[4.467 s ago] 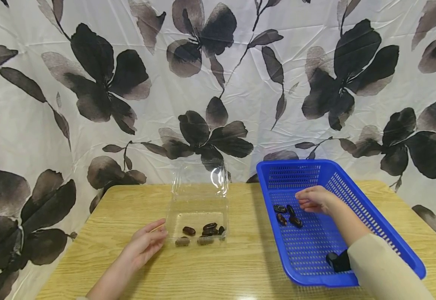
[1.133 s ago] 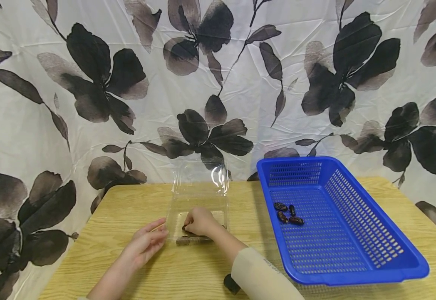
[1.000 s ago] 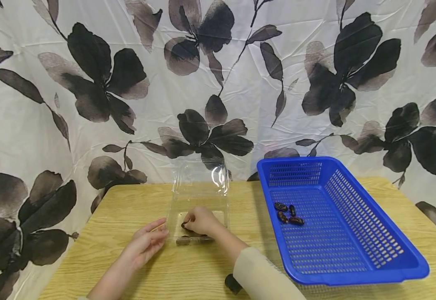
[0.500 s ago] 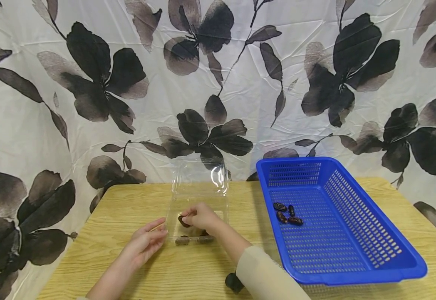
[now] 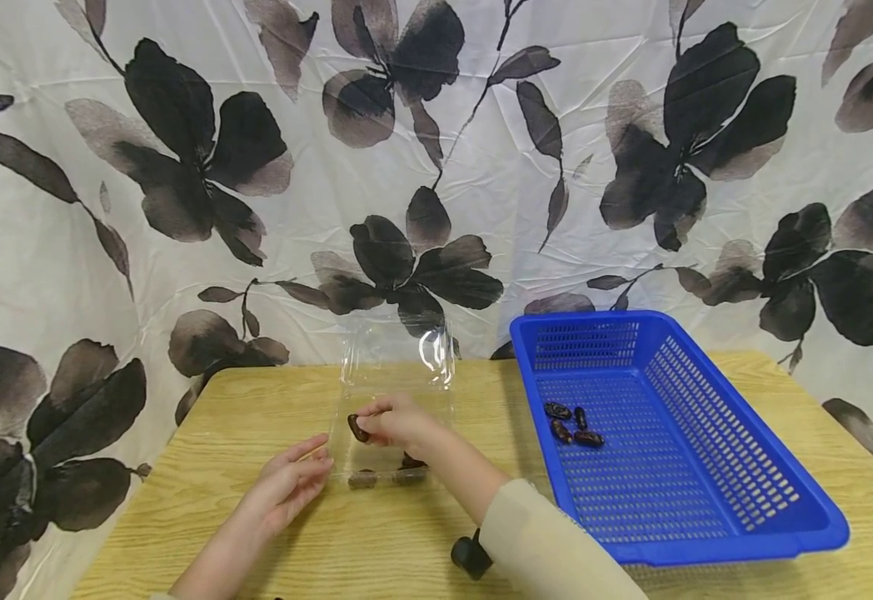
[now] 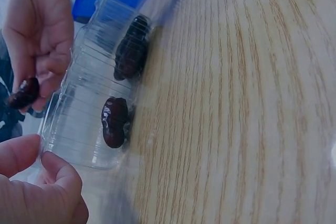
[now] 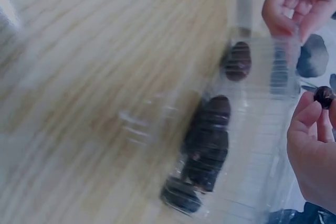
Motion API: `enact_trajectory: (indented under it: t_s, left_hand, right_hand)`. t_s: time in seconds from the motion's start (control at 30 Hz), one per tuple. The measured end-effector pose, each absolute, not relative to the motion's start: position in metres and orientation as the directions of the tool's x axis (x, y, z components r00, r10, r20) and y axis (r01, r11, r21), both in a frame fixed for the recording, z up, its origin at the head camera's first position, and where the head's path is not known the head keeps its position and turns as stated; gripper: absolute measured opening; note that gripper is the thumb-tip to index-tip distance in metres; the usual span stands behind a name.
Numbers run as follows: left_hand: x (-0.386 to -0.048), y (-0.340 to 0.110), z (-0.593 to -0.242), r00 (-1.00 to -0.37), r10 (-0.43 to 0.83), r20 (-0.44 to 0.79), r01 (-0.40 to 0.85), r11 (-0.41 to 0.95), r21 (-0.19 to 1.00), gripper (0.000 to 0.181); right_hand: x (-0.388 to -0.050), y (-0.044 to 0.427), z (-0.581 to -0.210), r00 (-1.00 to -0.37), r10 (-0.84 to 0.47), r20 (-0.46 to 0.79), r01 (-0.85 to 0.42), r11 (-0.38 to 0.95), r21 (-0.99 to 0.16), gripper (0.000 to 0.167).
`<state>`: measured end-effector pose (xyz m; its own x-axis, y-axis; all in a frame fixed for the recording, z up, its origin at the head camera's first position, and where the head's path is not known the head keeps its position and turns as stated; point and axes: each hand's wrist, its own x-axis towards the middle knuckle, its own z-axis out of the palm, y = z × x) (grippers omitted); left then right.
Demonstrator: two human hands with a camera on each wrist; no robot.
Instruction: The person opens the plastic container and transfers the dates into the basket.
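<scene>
A dark brown date point(image 5: 357, 428) is pinched between thumb and fingers of the right hand point(image 5: 401, 423), above the clear plastic box point(image 5: 387, 429). In the left wrist view the same date point(image 6: 24, 93) hangs from the right hand's fingertips point(image 6: 44, 40). The left hand point(image 5: 286, 485) grips the box's left rim between thumb and fingers, as the left wrist view shows at the hand point(image 6: 44, 187). Inside the box, one date point(image 6: 115, 121) lies apart from a cluster of several dates point(image 7: 209, 140) along the near wall. The box's lid point(image 5: 395, 358) stands raised at the back.
A blue perforated basket point(image 5: 736, 550) stands on the right of the wooden table point(image 5: 376, 550), with several dates point(image 5: 589, 438) near its left side. A black object point(image 5: 470, 557) is by the right sleeve. A floral curtain point(image 5: 526, 192) hangs behind.
Since half a second ago the right hand has risen slightly and moved a little left with its date. Earlier it was over the basket. The left hand has stayed at the box's side.
</scene>
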<state>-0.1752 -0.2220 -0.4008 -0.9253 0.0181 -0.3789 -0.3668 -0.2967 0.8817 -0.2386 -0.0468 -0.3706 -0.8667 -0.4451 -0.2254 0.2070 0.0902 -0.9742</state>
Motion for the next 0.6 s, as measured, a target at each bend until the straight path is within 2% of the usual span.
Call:
enact_trajectory:
  t_s: [0.4, 0.6]
  left_hand:
    - [-0.175, -0.224, -0.401, -0.932, 0.014, -0.363, -0.351, -0.288, 0.891, 0.064]
    - [-0.174, -0.222, -0.401, -0.929, 0.009, -0.37, -0.357, -0.285, 0.89, 0.063]
  right_hand:
    - [-0.243, -0.043, -0.35, -0.858, -0.44, -0.267, 0.273, 0.05, -0.961, 0.022]
    - [-0.24, -0.035, -0.342, -0.84, -0.482, -0.251, 0.259, 0.052, -0.965, 0.024]
